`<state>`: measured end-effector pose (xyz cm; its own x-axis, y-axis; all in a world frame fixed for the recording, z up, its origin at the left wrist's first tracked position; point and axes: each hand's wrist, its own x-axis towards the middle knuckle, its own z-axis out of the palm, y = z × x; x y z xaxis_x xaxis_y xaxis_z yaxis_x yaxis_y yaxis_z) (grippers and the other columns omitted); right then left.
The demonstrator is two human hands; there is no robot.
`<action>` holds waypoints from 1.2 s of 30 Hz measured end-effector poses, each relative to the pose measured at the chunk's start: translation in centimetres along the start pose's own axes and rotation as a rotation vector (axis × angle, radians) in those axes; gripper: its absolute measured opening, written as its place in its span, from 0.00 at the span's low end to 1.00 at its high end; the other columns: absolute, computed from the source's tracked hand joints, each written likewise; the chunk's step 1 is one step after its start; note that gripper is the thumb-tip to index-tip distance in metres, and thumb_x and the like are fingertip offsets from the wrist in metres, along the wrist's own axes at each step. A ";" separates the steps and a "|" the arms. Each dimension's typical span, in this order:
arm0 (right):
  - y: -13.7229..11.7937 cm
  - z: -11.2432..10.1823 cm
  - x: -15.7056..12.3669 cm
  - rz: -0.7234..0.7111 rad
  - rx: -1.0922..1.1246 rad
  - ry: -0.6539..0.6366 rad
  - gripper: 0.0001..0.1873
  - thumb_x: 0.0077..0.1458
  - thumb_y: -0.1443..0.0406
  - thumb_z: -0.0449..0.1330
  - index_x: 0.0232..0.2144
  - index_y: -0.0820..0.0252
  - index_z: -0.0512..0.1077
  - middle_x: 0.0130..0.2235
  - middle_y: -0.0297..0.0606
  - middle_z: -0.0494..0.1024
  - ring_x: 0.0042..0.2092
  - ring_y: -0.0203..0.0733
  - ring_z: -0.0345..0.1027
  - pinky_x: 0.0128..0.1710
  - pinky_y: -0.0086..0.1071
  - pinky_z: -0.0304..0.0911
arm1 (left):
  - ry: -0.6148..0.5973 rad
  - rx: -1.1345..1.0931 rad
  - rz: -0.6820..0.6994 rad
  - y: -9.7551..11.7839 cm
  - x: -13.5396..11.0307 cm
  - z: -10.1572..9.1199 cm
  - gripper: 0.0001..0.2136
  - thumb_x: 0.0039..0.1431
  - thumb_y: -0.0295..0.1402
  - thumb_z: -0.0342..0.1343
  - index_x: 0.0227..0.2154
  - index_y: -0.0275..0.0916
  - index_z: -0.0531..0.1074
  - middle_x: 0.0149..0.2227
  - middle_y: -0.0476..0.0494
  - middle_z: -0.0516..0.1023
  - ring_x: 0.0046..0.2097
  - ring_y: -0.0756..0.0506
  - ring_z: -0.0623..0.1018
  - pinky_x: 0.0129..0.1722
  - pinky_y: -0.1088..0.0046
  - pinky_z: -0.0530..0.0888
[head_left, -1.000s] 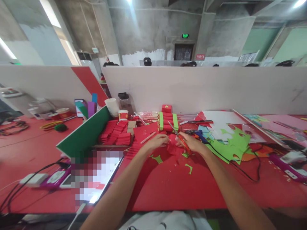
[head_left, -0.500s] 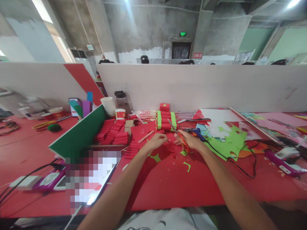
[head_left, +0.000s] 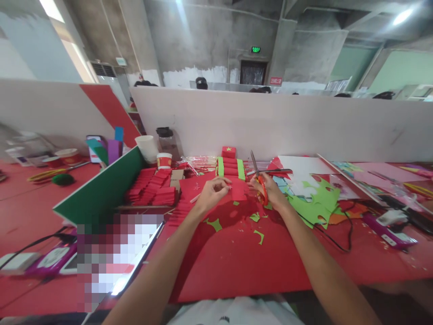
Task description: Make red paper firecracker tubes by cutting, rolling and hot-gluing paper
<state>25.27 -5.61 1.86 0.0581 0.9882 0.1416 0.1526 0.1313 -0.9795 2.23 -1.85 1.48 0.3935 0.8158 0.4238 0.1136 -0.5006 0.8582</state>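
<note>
My left hand is closed in a pinch above the middle of the table. From its fingertips a small red sheet, paper or thin foam, extends to the right. My right hand is wrapped round the orange handles of a pair of scissors, whose metal blades point up and away. The fingertips of that hand come close to the sheet's right edge; whether they touch it, I cannot tell. Just behind the hands stands a bundle of red rolls with two lime-green bands, a red block with a yellow star behind it.
Red folded pieces are stacked to the left beside a green board. A lit tablet lies front left. Green scraps dot the red table. Cut green sheets and a black cable lie right.
Both hands have risen a little off the table. The scissors have turned so their blades point more steeply up, and the red sheet now shows between the hands. The view has shifted slightly.
</note>
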 end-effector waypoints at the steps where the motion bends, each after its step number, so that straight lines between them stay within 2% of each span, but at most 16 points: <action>1: -0.1 0.2 -0.1 0.004 0.041 -0.028 0.24 0.47 0.50 0.66 0.41 0.53 0.64 0.31 0.31 0.73 0.24 0.36 0.68 0.16 0.25 0.61 | -0.006 -0.005 0.021 0.1 0.0 0.0 0.11 0.54 0.36 0.56 0.21 0.36 0.69 0.44 0.39 0.76 0.43 0.44 0.76 0.44 0.68 0.70; 5: 0.0 1.2 -0.5 -0.022 0.101 -0.087 0.24 0.44 0.54 0.68 0.39 0.53 0.63 0.26 0.24 0.66 0.19 0.29 0.59 0.17 0.25 0.60 | -0.082 -0.009 0.037 0.3 -0.1 0.1 0.11 0.56 0.37 0.56 0.23 0.36 0.71 0.47 0.38 0.75 0.44 0.44 0.76 0.44 0.69 0.70; 8: 0.3 1.5 -0.2 -0.092 0.106 -0.033 0.25 0.42 0.56 0.69 0.39 0.53 0.61 0.25 0.23 0.65 0.20 0.32 0.62 0.20 0.27 0.64 | -0.135 -0.010 0.026 0.4 -0.2 0.3 0.12 0.57 0.38 0.55 0.24 0.36 0.71 0.47 0.37 0.75 0.47 0.43 0.75 0.46 0.68 0.70; 10: 0.3 0.8 0.1 -0.129 0.054 0.034 0.24 0.43 0.57 0.67 0.39 0.53 0.61 0.25 0.24 0.65 0.22 0.34 0.64 0.20 0.28 0.64 | -0.133 -0.013 0.027 0.6 -0.4 0.4 0.11 0.58 0.38 0.54 0.25 0.36 0.70 0.48 0.38 0.74 0.49 0.43 0.74 0.47 0.68 0.70; 14: -0.4 -2.9 0.4 -0.154 -0.283 0.171 0.20 0.48 0.58 0.62 0.43 0.54 0.63 0.24 0.28 0.70 0.22 0.38 0.65 0.21 0.29 0.60 | -0.097 0.008 -0.009 0.6 -0.6 0.6 0.09 0.60 0.36 0.48 0.28 0.37 0.68 0.42 0.43 0.76 0.43 0.45 0.75 0.44 0.69 0.70; 17: -0.8 -6.8 0.4 -0.154 -0.699 0.421 0.18 0.49 0.59 0.61 0.43 0.56 0.68 0.29 0.36 0.76 0.28 0.42 0.69 0.26 0.29 0.57 | -0.090 -0.003 -0.051 0.2 -0.5 0.8 0.07 0.57 0.34 0.47 0.27 0.38 0.66 0.33 0.46 0.76 0.37 0.47 0.75 0.40 0.71 0.71; 20: -0.3 -10.2 0.3 -0.017 -1.039 0.614 0.17 0.52 0.58 0.59 0.44 0.57 0.70 0.32 0.43 0.78 0.31 0.47 0.70 0.27 0.31 0.54 | -0.074 -0.074 -0.089 -0.3 -0.4 1.1 0.07 0.54 0.32 0.49 0.23 0.39 0.60 0.26 0.48 0.75 0.33 0.48 0.75 0.36 0.72 0.71; 24: 1.1 -13.5 -0.2 0.111 -1.218 0.711 0.17 0.55 0.59 0.56 0.46 0.59 0.70 0.33 0.48 0.77 0.32 0.50 0.70 0.29 0.34 0.56 | -0.083 -0.101 -0.098 -0.5 -0.3 1.2 0.09 0.53 0.31 0.52 0.22 0.40 0.57 0.23 0.50 0.72 0.30 0.49 0.76 0.33 0.74 0.70; 29: 1.3 -15.1 -1.1 0.147 -1.230 0.806 0.20 0.57 0.57 0.55 0.49 0.59 0.67 0.35 0.49 0.76 0.34 0.52 0.71 0.31 0.38 0.59 | -0.119 -0.173 -0.150 0.0 -0.4 1.2 0.08 0.54 0.33 0.54 0.28 0.40 0.59 0.27 0.49 0.76 0.32 0.48 0.78 0.35 0.72 0.72; 32: 0.4 -14.4 -0.9 0.034 -1.118 0.875 0.20 0.55 0.58 0.58 0.48 0.58 0.67 0.39 0.49 0.77 0.38 0.53 0.71 0.34 0.39 0.61 | -0.142 -0.177 -0.180 0.1 -0.5 1.2 0.10 0.55 0.37 0.56 0.32 0.39 0.61 0.29 0.47 0.77 0.34 0.47 0.79 0.37 0.69 0.73; 34: -0.3 -13.1 -0.4 -0.094 -0.930 0.843 0.21 0.52 0.56 0.62 0.46 0.57 0.66 0.41 0.47 0.77 0.40 0.51 0.71 0.36 0.38 0.63 | -0.146 -0.159 -0.178 0.0 -0.5 1.3 0.11 0.56 0.39 0.57 0.32 0.39 0.62 0.31 0.46 0.77 0.36 0.46 0.79 0.39 0.69 0.73; 36: -0.8 -10.8 0.1 -0.189 -0.679 0.692 0.21 0.49 0.55 0.64 0.43 0.57 0.65 0.38 0.43 0.77 0.37 0.47 0.71 0.35 0.35 0.64 | -0.148 -0.172 -0.152 0.0 -0.4 1.3 0.11 0.57 0.40 0.56 0.33 0.39 0.62 0.31 0.45 0.77 0.36 0.46 0.79 0.40 0.68 0.73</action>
<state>35.85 -6.49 4.17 0.5051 0.6633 0.5521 0.7403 -0.0042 -0.6723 3.25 -2.57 0.89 0.5142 0.8203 0.2504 0.0300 -0.3090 0.9506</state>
